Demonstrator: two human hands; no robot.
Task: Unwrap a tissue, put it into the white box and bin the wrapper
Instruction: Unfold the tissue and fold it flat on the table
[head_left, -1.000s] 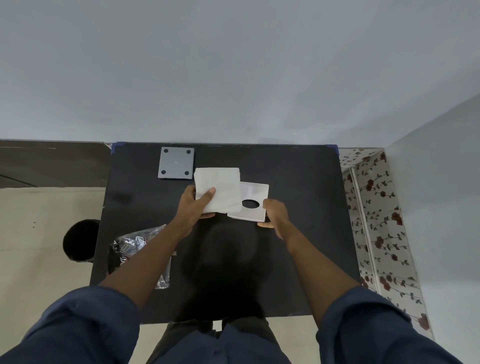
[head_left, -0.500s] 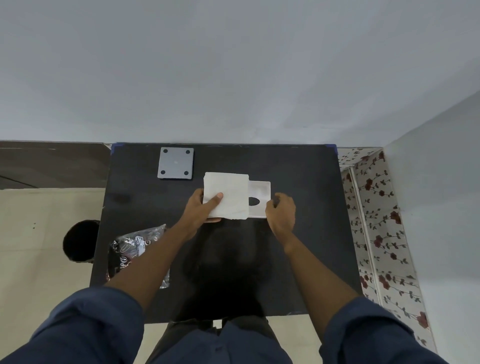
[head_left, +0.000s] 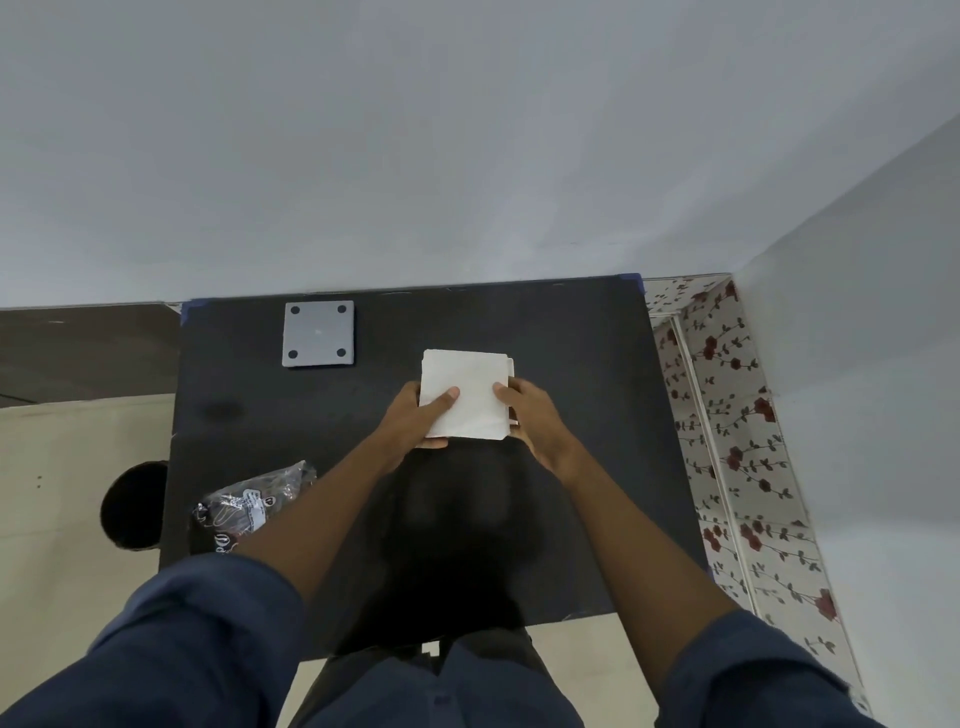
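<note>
A square stack of white tissue (head_left: 467, 395) sits over the white box (head_left: 511, 367), hiding all of it but a thin sliver along the right side. My left hand (head_left: 413, 423) holds the stack's left front corner, thumb on top. At the stack's right edge my right hand (head_left: 535, 421) grips it, thumb on the tissue and fingers down beside the box. The crumpled dark plastic wrapper (head_left: 249, 509) lies near the table's left front, partly under my left forearm.
A black table (head_left: 571, 332) stands against a white wall. A grey square plate (head_left: 318, 334) with corner holes lies at the back left. A black round bin (head_left: 132, 506) stands on the floor left of the table. Floral-patterned surface on the right.
My left hand has carried the tissue stack to the right until it covers the white box. My right hand has shifted from the box's corner up onto the stack's right edge.
</note>
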